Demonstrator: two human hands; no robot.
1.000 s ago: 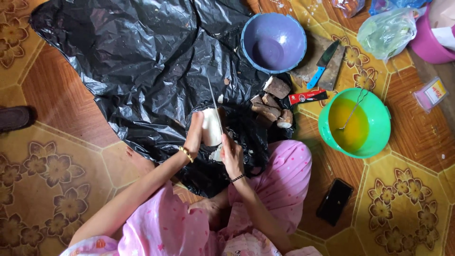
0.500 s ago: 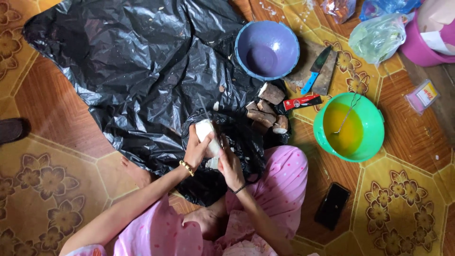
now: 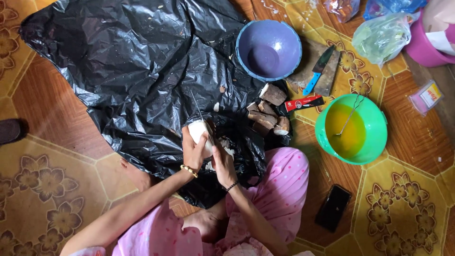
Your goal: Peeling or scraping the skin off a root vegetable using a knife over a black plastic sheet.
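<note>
My left hand point(image 3: 193, 150) grips a white peeled piece of root point(image 3: 198, 130) over a black plastic sheet point(image 3: 128, 61) spread on the floor. My right hand point(image 3: 222, 162) holds a thin knife point(image 3: 201, 116) whose blade points away from me and rests against the white piece. A small pile of brown-skinned root chunks point(image 3: 268, 111) lies on the sheet just right of my hands. Bits of peel lie on the sheet under my hands.
An empty purple bowl point(image 3: 268, 47) stands at the far edge of the sheet. A green bucket point(image 3: 351, 129) with yellow liquid and a wire handle is to the right. A blue-handled cleaver point(image 3: 322, 71), a red-black packet point(image 3: 303, 102), a dark phone point(image 3: 334, 206), plastic bags point(image 3: 381, 35) and a pink tub point(image 3: 433, 35) lie around.
Both hands stay on the white piece; the knife has shifted along it and the piece has turned slightly in my left hand. The view has drifted a little.
</note>
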